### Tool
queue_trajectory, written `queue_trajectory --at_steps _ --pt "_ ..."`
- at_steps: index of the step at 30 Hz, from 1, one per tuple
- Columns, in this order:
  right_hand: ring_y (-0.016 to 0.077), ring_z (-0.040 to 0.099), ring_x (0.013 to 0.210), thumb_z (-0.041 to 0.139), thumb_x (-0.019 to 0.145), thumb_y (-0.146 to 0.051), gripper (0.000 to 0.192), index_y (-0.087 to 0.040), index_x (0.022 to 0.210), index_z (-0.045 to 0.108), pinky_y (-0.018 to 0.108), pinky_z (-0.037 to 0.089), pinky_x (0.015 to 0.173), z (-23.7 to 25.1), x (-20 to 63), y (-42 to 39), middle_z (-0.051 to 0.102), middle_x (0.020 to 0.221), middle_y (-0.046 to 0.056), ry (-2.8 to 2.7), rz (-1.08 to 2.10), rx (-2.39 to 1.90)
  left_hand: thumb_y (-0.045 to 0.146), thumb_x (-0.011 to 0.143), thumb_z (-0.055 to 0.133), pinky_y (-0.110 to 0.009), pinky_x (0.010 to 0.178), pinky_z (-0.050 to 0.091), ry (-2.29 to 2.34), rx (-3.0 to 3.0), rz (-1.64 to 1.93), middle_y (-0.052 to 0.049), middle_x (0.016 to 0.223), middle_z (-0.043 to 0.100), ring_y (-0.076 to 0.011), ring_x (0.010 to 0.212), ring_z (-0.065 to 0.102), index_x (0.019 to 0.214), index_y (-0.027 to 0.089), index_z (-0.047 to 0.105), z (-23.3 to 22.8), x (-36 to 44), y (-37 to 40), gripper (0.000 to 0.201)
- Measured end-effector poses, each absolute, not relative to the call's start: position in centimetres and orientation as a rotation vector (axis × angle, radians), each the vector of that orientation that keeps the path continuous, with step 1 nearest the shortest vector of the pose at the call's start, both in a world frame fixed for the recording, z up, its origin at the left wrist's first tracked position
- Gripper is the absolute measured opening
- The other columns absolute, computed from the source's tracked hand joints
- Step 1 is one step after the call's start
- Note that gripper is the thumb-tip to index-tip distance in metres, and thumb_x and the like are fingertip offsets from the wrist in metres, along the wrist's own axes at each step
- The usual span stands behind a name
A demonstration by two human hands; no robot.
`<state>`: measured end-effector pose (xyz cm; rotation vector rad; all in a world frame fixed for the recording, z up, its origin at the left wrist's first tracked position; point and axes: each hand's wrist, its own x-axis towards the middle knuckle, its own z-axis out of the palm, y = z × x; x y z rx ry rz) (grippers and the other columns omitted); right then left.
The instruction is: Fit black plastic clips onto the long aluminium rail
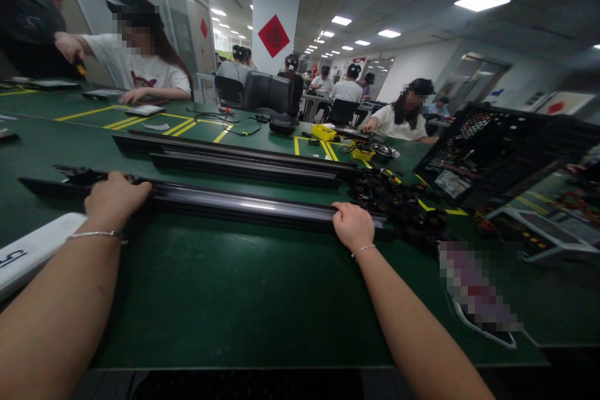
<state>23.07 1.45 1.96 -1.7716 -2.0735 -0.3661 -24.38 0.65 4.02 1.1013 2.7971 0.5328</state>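
Note:
A long, glossy black strip [244, 203] lies crosswise in front of me on the green table. My left hand [115, 200] is closed over its left part, beside some dark pieces [70, 174] whose kind I cannot make out. Farther right, my right hand [354, 225] has its fingers curled over the strip close to its right end. Two more long black strips [248, 170] lie just behind it, roughly parallel. A heap of small dark parts [403, 200] sits past the right end.
A white device [42, 250] lies at the left, by my forearm. To the right stand an open black computer case [497, 150] and a blurred-out flat item [478, 294]. Yellow trays [323, 132] and cables [248, 125] lie farther back. Co-workers sit across the green table [244, 300].

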Motion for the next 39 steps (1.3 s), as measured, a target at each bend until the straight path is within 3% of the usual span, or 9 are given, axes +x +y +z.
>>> queue_trajectory --at_steps 13,39 --pt "0.0169 0.057 0.094 0.038 0.082 -0.02 0.034 -0.022 0.102 0.066 0.029 0.036 0.086 2.1 22.9 1.6 0.066 0.105 0.002 -2.06 -0.326 -1.824 0.059 0.068 0.045 -0.048 0.08 0.045 2.793 1.164 0.475 -0.027 0.117 0.055 -0.0415 0.107 0.052 0.124 0.008 0.044 4.3 -23.8 0.7 0.076" --pt "0.0167 0.057 0.094 0.038 0.082 -0.019 0.034 -0.022 0.101 0.066 0.029 0.036 0.086 2.0 23.0 1.8 0.067 0.104 0.002 -2.065 -0.331 -1.814 0.062 0.069 0.042 -0.044 0.076 0.046 2.762 1.234 0.335 -0.025 0.111 0.059 -0.0378 0.101 0.057 0.119 0.01 0.049 4.3 -23.2 1.0 0.073"
